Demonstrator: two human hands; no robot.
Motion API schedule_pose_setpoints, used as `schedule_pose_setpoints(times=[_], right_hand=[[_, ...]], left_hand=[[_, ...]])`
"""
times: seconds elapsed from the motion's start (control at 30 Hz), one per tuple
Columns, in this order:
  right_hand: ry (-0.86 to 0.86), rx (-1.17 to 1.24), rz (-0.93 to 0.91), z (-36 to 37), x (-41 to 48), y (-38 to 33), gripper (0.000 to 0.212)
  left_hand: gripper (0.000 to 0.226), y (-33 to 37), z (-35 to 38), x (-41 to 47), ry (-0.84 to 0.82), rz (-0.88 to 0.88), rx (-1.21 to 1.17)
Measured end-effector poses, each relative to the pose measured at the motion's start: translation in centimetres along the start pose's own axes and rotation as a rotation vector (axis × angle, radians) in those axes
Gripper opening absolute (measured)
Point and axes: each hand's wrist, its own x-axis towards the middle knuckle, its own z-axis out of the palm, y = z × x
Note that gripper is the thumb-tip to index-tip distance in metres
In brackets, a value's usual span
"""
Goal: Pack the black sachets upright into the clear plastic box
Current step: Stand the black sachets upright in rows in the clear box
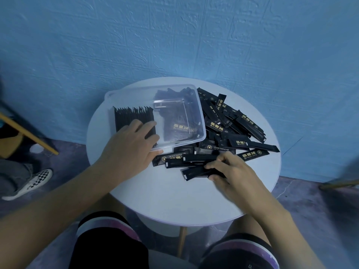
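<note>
- I see the clear plastic box (134,94) at centre-left of the frame, on the round white table (174,200). Its right side sits on loose sachets, so it looks tilted.
- Packed row (128,115) of black sachets stands upright in the box's left part, tightly side by side. The right part is see-through, with more sachets visible through it.
- Left hand (130,146) lies flat over the near end of the packed row, fingers fairly straight and spread, not gripping. Its thumb touches the box's near rim.
- Loose pile (233,121) of black sachets with gold print sprawls right of and below the box, overlapping at all angles.
- Right hand (231,171), lower right of centre, has fingers and thumb curled, pinching the held sachet (194,172) at the pile's near edge. I can't tell if it's 1 sachet or 2.
- Blue textured wall (174,35) fills the top of the frame.
- Checkered shoe (33,183) sits at the left edge on the floor.
</note>
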Motion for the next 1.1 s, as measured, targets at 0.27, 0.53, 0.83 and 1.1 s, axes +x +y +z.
schedule_pose_setpoints(times=[0.27, 0.53, 0.83, 1.1], right_hand=[[0.149, -0.062, -0.05, 0.2, 0.3, -0.3, 0.014], [0.202, -0.08, -0.112, -0.3, 1.6, -0.7, 0.026], [0.206, -0.026, -0.083, -2.0, 4.8, -3.1, 0.011], [0.238, -0.133, 0.024, -1.8, 13.0, -7.6, 0.021]], left_hand=[[0.037, 0.0, 0.2, 0.1, 0.003, -0.003, -0.003], [0.036, 0.0, 0.4, 0.0, 0.009, -0.008, -0.005], [0.035, -0.1, 0.4, 0.0, -0.01, -0.012, -0.005], [0.034, 0.2, 0.5, -0.2, -0.006, -0.011, -0.007]])
